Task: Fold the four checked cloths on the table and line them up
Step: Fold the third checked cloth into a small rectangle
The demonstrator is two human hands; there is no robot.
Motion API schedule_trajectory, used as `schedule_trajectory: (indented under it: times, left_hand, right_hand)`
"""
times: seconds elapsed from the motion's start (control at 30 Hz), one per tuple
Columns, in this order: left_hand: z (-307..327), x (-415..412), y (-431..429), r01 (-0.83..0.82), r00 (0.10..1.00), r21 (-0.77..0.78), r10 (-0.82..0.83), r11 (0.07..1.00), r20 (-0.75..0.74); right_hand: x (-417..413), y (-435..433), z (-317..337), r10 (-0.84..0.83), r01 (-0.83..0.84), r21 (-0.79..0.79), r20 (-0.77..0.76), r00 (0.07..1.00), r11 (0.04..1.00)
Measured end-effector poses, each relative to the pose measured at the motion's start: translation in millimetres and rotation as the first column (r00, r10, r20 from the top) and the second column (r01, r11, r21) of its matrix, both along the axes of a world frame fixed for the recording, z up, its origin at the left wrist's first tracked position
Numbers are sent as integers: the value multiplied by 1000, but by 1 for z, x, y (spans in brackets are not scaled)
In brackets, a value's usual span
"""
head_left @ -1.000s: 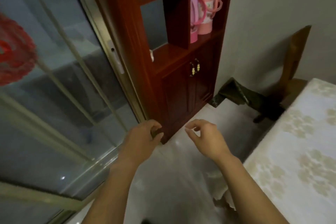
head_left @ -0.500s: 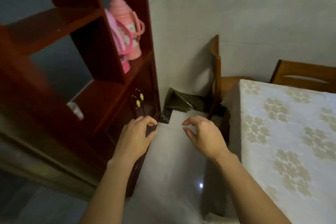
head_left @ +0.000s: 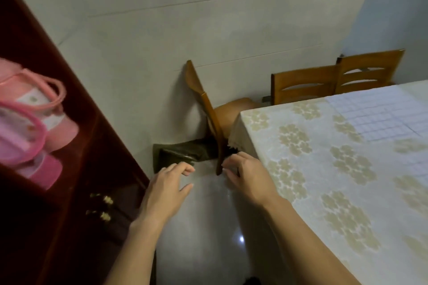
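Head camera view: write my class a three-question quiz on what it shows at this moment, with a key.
1. True or false: the left hand grips the checked cloth.
2. Where does the checked cloth lie? A) on the table, towards its far end; B) on the floor; C) in the cabinet.
3. Fill in: the flasks on the cabinet shelf are ____ in colour.
Key: 1 false, it holds nothing; 2 A; 3 pink.
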State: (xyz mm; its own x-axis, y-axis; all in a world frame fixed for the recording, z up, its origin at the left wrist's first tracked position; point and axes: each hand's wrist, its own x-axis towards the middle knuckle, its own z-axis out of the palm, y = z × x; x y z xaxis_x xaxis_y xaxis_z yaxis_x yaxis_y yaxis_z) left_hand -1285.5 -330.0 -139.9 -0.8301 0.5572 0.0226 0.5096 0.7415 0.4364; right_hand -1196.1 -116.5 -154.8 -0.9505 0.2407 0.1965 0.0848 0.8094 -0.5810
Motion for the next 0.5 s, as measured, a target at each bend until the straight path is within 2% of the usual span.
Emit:
schedule_trajectory:
  times: [0.2, 0.33, 0.5]
  left_hand:
    - [10, -94, 70, 82, 996, -54, -83, 995, -33]
    - [-2, -130, 137, 275, 961, -54, -275, 960, 1]
    - [-18, -188, 233, 533, 846, -45, -531, 845, 42]
  right_hand:
    - [-66, 75, 11, -170, 170, -16, 16, 985, 985]
    - [-72, 115, 2, -320, 321, -2, 96, 943, 947]
    - [-72, 163, -8, -549, 553, 39, 206, 810, 832]
